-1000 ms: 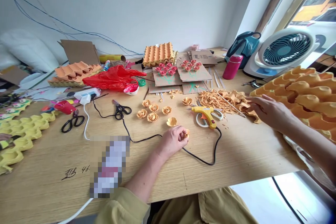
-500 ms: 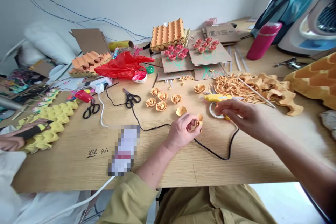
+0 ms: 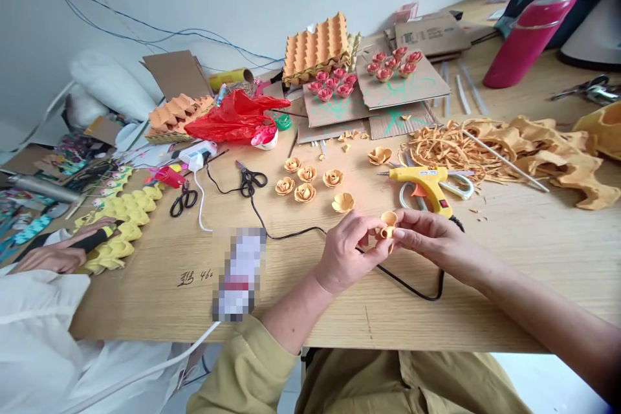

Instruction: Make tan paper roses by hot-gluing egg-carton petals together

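left hand [image 3: 352, 249] and right hand [image 3: 434, 239] had fingertips clamped on a curled, cupped flower [image 3: 388, 231] between them, above the wood-grained table [image 3: 330, 320], plastic glue gun [image 3: 421, 174] lay at the flower's one o'clock, ruffled roses [image 3: 305, 193] at ten

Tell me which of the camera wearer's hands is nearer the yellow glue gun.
Right. The right hand is close to the yellow glue gun, on its near side; the left hand is farther off, toward the lower left.
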`<state>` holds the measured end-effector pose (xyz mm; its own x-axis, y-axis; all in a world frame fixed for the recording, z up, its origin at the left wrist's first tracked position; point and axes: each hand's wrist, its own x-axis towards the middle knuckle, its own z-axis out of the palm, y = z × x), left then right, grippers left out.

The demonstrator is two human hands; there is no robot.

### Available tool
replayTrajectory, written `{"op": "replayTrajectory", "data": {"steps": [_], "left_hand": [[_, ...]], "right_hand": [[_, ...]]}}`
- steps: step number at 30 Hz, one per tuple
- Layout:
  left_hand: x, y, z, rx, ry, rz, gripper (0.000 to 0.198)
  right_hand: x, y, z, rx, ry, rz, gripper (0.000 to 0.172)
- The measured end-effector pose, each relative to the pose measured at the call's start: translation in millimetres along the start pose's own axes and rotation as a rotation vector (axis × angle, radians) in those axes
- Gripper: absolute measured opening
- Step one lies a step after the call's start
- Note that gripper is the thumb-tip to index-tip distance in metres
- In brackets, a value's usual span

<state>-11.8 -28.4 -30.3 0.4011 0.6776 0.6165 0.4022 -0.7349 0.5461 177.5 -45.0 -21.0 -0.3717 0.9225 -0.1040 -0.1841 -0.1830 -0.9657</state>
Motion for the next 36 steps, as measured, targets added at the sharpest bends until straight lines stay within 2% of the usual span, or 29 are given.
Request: {"op": "replayTrajectory", "data": {"steps": [4, 13, 16, 24, 31, 36], "left_hand": [[-0.3, -0.4, 1.1, 0.005, 0.033, 0.062, 0.007], [0.8, -0.7, 1.6, -0.029, 0.074, 0.124, 0.012], [-0.4, -2.2, 1.8, -0.024, 0.059, 0.137, 0.013], [0.1, -2.7, -1.7, 0.153, 0.038, 0.245, 0.012], [0.5, -3.9, -1.9, 0.211, 0.033, 0.156, 0.014], [0.1, -3.1, -1.4, 0.166, 0.028, 0.124, 0.014]], "right_hand": [[-0.2, 4.0, -0.9, 0.039, 0.003, -0.017, 0.022], [-1.0, 4.3, -3.8, -0.046, -0.022, -0.070, 0.020], [-0.2, 4.0, -3.6, -0.031, -0.031, -0.064, 0.017], [-0.7, 5.9, -3.4, -0.022, -0.032, -0.054, 0.021], [7.9, 10.9, -3.2, -0.026, 0.015, -0.083, 0.030], [8.0, 11.7, -4.1, 0.025, 0.049, -0.051, 0.032]]}}
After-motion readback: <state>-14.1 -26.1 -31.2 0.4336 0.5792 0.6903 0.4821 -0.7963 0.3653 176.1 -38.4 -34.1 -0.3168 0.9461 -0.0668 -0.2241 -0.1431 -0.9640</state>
